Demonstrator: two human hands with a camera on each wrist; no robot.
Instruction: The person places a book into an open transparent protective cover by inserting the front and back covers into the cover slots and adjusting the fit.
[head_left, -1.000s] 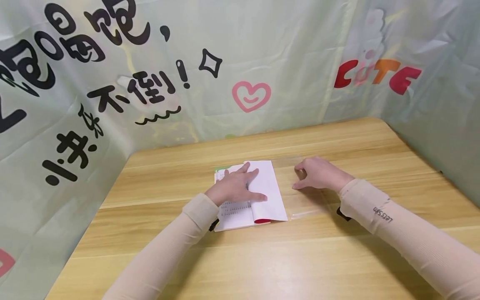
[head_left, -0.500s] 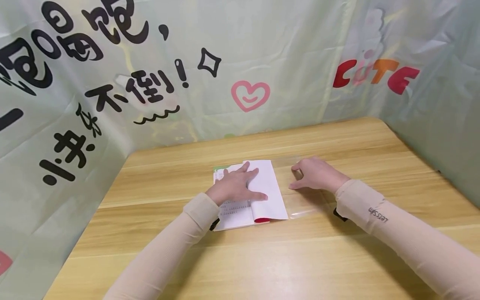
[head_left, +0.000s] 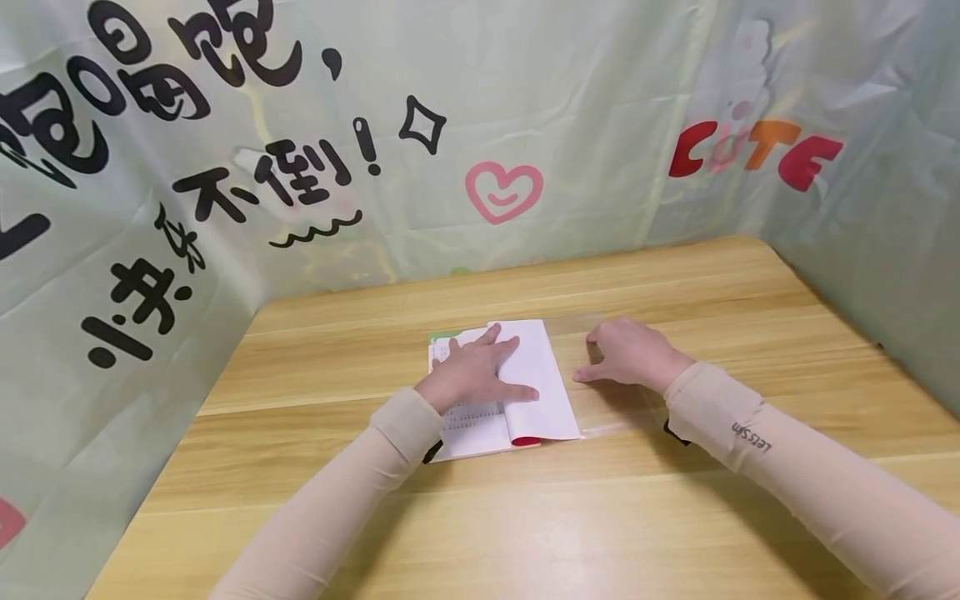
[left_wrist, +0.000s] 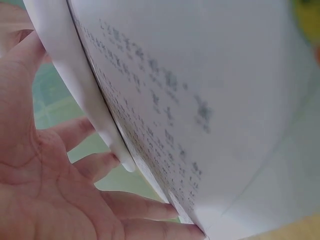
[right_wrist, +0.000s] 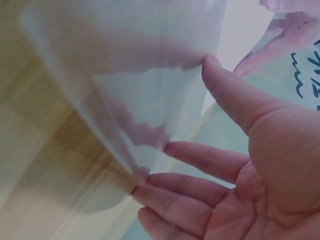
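An opened booklet (head_left: 471,420) lies on the wooden table, its left page printed with small text. The blank white page (head_left: 536,358) at its right is bent over, showing a red strip (head_left: 527,441) at the lower end. My left hand (head_left: 472,373) rests spread across both pages, fingertips on the paper in the left wrist view. Out from the right edge of the booklet extends a clear plastic sheet (right_wrist: 135,80), faint in the head view. My right hand (head_left: 633,354) touches this sheet with its fingertips and thumb, the fingers extended in the right wrist view.
The wooden table (head_left: 480,525) reaches a pale printed curtain (head_left: 600,125) behind and on both sides. A green corner (head_left: 442,336) shows at the booklet's upper left.
My right hand has slid slightly left over the plastic sheet, closer to the booklet. The left hand has stayed on the pages.
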